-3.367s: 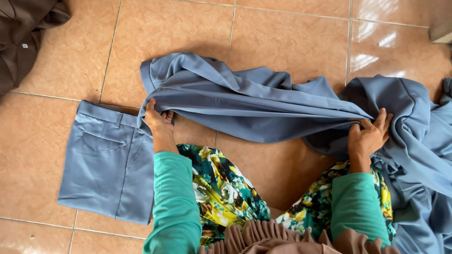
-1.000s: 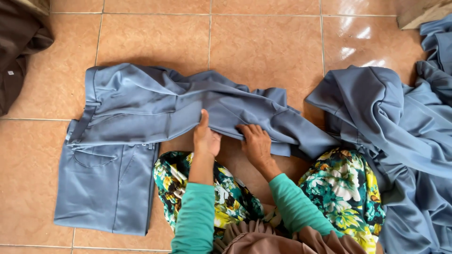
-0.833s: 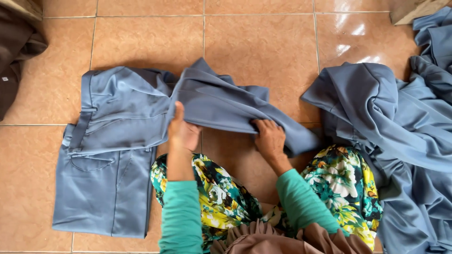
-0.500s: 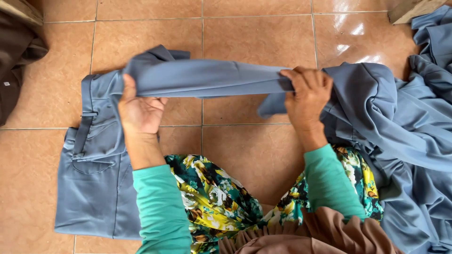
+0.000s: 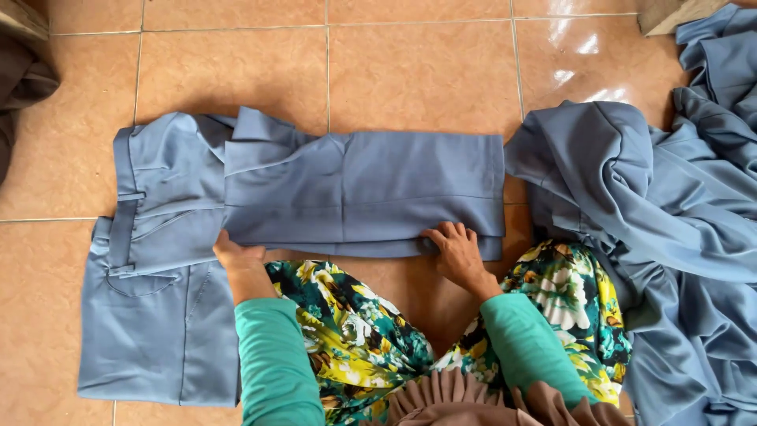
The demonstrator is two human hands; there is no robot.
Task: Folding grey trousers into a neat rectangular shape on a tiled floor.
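Pressing folded blue trousers (image 5: 347,189), heaped blue cloth (image 5: 670,237) — right

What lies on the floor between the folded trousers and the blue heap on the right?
Almost nothing: in the head view the folded trousers and the blue heap are parted by only a narrow strip of bare tile floor.

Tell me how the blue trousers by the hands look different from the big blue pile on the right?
The folded trousers lie flat and smooth on the tiles; the heap of blue cloth is bunched and wrinkled. Both the left hand and the right hand press the trousers' near edge; neither hand touches the heap. Both are the same grey-blue fabric.
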